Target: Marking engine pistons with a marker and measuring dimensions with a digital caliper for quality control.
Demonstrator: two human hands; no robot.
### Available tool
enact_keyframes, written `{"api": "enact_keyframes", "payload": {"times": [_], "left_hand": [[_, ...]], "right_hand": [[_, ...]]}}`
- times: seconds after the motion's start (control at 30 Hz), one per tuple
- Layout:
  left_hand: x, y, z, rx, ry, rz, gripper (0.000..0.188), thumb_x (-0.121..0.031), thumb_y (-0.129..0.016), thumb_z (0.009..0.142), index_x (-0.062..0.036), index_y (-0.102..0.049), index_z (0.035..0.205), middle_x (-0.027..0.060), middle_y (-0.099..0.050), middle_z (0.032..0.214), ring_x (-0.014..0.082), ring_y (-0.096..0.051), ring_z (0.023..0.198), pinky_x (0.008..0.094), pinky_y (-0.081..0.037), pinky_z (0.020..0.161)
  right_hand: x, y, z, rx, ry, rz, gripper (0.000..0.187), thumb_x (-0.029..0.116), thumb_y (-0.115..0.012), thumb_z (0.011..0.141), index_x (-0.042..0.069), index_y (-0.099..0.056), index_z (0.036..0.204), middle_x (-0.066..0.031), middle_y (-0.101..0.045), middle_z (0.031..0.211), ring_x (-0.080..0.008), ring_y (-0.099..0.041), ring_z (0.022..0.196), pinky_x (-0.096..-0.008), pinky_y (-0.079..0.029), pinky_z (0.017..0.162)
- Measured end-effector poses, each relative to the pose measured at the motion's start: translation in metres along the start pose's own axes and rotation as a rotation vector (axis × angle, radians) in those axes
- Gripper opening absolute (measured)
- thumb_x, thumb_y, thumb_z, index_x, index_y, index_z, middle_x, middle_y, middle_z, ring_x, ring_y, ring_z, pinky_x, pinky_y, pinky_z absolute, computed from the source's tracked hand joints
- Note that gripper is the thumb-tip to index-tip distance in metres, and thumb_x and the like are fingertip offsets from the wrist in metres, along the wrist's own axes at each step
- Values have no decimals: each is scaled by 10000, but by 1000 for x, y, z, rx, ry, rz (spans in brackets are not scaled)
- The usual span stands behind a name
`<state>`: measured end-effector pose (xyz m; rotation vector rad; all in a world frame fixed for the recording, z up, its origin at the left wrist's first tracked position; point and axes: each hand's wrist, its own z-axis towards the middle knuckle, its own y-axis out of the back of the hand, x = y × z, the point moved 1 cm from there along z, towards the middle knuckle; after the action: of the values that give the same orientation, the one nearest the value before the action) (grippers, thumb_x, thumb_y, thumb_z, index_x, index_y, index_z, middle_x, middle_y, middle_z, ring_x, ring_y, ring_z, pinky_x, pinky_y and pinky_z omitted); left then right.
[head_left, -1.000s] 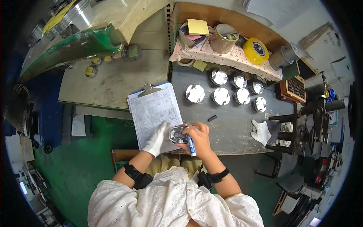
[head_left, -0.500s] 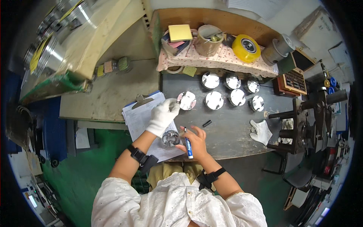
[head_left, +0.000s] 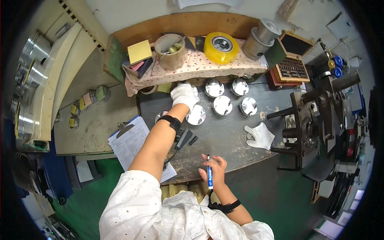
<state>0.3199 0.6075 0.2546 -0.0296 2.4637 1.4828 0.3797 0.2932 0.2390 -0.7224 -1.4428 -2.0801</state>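
My left hand [head_left: 185, 97], in a white glove, reaches to the back row of metal pistons, its fingers curled over the leftmost one, which the glove mostly covers. Just in front of that hand sits another silver-topped piston [head_left: 195, 115]. Part of a further piston [head_left: 159, 117] shows beside my left forearm. My bare right hand [head_left: 216, 173] is near the table's front edge and holds an uncapped blue-and-white marker [head_left: 210, 176], tip upward. A black marker cap [head_left: 193, 140] lies on the table. My left forearm covers part of a clipboard with papers [head_left: 132, 138].
More pistons [head_left: 222, 105] stand in two rows. A white glove [head_left: 259, 136] lies to the right, beside a dark metal fixture [head_left: 298, 132]. Behind runs a cloth-covered shelf [head_left: 192, 68] with a tub [head_left: 170, 52] and yellow tape roll [head_left: 221, 47]. An open wooden case [head_left: 293, 68] stands back right.
My left hand has moved from beside the piston on the papers out to the back row. That piston is now out of sight. My right hand still holds the marker. The view has shifted right.
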Motion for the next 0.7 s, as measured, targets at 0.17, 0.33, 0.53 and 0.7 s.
{"api": "enact_keyframes", "payload": {"times": [0.17,0.33,0.53,0.7], "left_hand": [[20,10,-31,-289,11,-335,708,-418,-769,621,-33,-512,1157,190,-587,1103,325,-587,1019,389,-474,876],[52,4,-102,-66,-263,-1610,490,-229,-661,792,-97,-496,1234,128,-570,1154,233,-609,998,408,-522,817],[56,22,-205,530,-291,-2419,455,-394,-516,873,-164,-496,1265,42,-560,1232,311,-574,1051,406,-508,685],[55,10,-241,447,-328,-2634,423,-417,-509,899,-152,-507,1229,54,-551,1235,332,-516,1158,473,-479,890]], "right_hand": [[-7,20,8,-45,-14,69,407,508,-550,830,109,-589,899,-56,-664,967,-268,-487,983,-405,-316,880],[11,46,43,-169,-87,363,606,615,-420,870,53,-648,885,-91,-489,826,-247,-494,798,-365,-386,741],[58,55,89,-345,24,783,424,429,-486,927,19,-562,850,-112,-478,927,-176,-517,774,-294,-444,678],[115,63,110,-314,-6,1052,199,-43,-643,794,35,-467,848,-107,-505,880,-130,-544,754,-224,-475,628]]}}
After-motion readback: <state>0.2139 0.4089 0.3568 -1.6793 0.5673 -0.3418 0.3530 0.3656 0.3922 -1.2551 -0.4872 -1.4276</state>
